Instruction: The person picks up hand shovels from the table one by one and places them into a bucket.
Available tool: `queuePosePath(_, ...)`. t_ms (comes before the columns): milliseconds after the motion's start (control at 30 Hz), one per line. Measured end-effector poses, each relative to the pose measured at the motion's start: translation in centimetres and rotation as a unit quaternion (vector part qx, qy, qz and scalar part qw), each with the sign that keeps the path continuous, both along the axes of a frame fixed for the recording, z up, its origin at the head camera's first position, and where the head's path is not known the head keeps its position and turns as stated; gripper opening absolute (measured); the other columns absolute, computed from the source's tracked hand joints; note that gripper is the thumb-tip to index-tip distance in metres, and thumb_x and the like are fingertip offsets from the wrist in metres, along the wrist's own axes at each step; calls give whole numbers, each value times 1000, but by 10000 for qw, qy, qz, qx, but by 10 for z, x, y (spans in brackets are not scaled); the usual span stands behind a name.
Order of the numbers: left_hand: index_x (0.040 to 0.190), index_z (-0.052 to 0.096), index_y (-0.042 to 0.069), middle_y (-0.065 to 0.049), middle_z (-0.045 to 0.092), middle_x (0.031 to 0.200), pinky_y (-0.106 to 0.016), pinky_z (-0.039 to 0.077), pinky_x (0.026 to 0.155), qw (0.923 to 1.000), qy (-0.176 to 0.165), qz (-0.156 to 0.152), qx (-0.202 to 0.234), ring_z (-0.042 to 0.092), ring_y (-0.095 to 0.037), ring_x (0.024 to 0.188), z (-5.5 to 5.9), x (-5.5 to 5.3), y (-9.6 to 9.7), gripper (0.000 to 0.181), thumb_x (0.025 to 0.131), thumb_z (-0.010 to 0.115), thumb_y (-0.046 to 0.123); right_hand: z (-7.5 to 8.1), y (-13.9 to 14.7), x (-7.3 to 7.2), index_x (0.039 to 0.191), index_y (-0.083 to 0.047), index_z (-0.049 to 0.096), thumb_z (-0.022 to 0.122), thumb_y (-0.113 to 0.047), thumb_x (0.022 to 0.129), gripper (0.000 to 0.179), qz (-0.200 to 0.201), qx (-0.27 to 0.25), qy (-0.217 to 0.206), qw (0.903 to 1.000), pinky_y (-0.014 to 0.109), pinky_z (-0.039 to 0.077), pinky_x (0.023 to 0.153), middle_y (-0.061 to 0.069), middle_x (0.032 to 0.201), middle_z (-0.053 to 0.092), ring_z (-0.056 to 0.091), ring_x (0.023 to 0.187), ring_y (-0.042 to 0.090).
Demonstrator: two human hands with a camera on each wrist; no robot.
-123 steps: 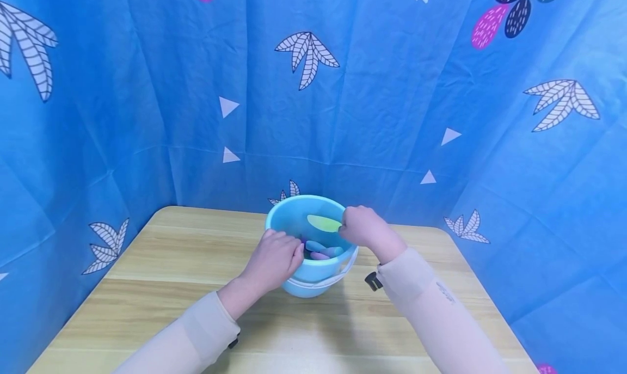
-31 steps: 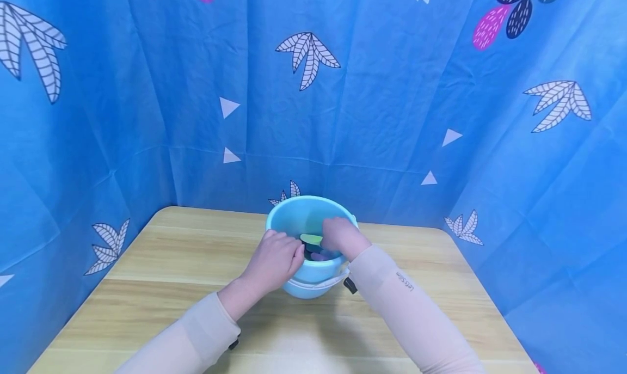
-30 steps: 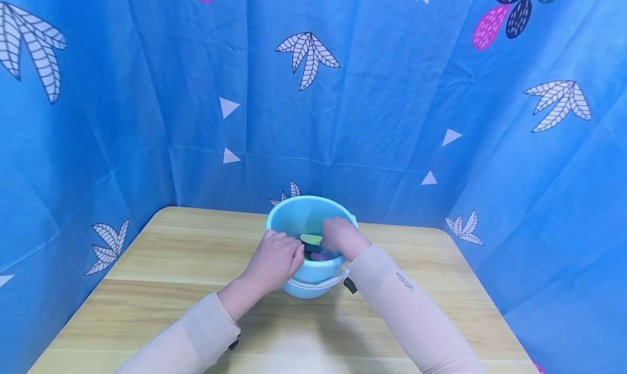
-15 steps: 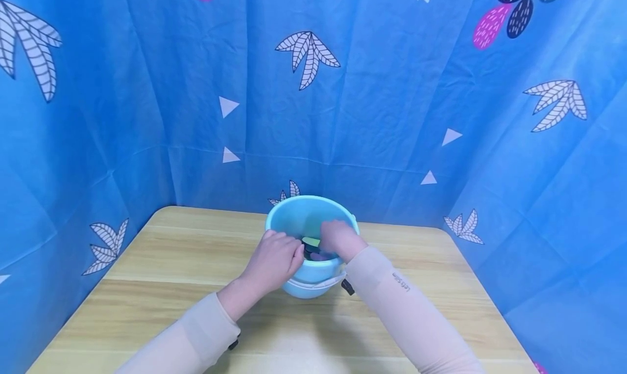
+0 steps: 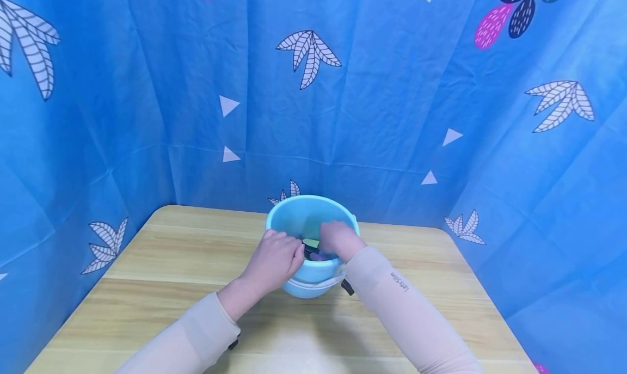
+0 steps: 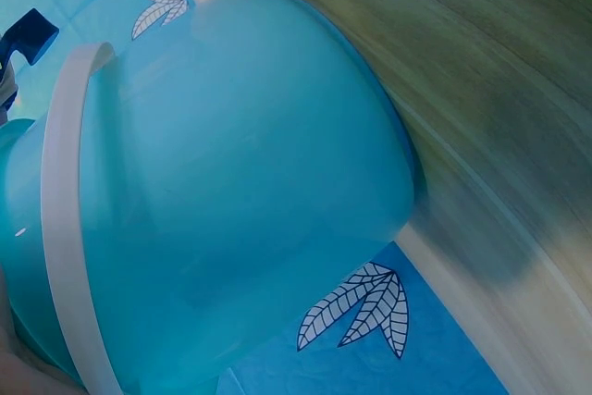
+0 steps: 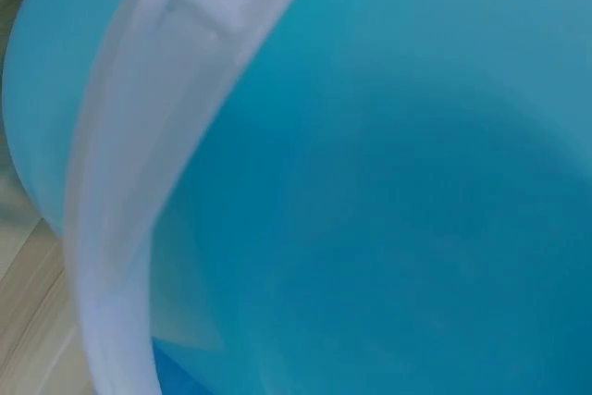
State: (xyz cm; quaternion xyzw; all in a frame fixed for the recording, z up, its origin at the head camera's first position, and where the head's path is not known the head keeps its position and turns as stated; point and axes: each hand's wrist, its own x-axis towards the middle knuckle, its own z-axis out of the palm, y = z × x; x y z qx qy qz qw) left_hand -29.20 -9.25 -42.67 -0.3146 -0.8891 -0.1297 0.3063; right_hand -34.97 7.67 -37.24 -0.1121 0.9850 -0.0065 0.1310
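Note:
A light-blue bucket (image 5: 306, 290) with a white handle (image 6: 67, 173) stands on the table. My left hand (image 5: 274, 257) grips its near-left rim, thumb along the edge. My right hand (image 5: 338, 237) is down inside the bucket at the right, with its fingers curled and their tips hidden from the head view. A flat, oval yellow-green piece (image 5: 311, 243) pokes out left of this hand, its other end covered by the hand. Below it in the bucket lie dark and purple pieces (image 5: 318, 257), partly hidden. The right wrist view shows mostly the bucket's wall (image 7: 388, 210) and handle.
The wooden table (image 5: 171, 287) spreads around the bucket, its back edge close behind it. Blue patterned cloth (image 5: 313, 118) hangs at the back and both sides. A dark strap buckle (image 5: 347, 287) hangs from the right sleeve.
Since the oldest frame, the right hand has moved from the right rim down and left into the bucket, the yellow-green piece sinking with it. Lately it shifts only slightly. The left hand stays put.

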Motion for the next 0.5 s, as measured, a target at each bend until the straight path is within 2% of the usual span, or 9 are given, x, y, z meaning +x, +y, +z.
queuePosePath(233, 68, 51, 24, 12, 45, 62, -35, 36, 74, 10000, -27, 44, -36, 40, -11, 63, 1, 0, 0, 32, 99, 49, 23, -1, 1, 0, 79, -13, 63, 71, -34, 92, 26, -17, -11, 12, 10000, 34, 46, 70, 4, 71, 56, 53, 67, 20)
queuePosePath(300, 68, 51, 24, 11, 46, 63, -35, 36, 74, 9999, -57, 70, -71, 41, -11, 64, 1, 1, 0, 32, 100, 46, 24, -1, 1, 0, 80, -12, 64, 69, -31, 93, 24, -46, -6, 53, 10000, 34, 47, 70, 4, 72, 57, 53, 67, 20)
queuePosePath(500, 68, 50, 24, 12, 46, 62, -35, 36, 74, 9999, -73, 80, -45, 40, -11, 63, 0, 0, 0, 31, 98, 52, 22, -3, 1, 0, 83, -12, 64, 62, -21, 95, 15, -86, 7, 194, 9998, 34, 47, 67, 5, 76, 60, 53, 67, 20)
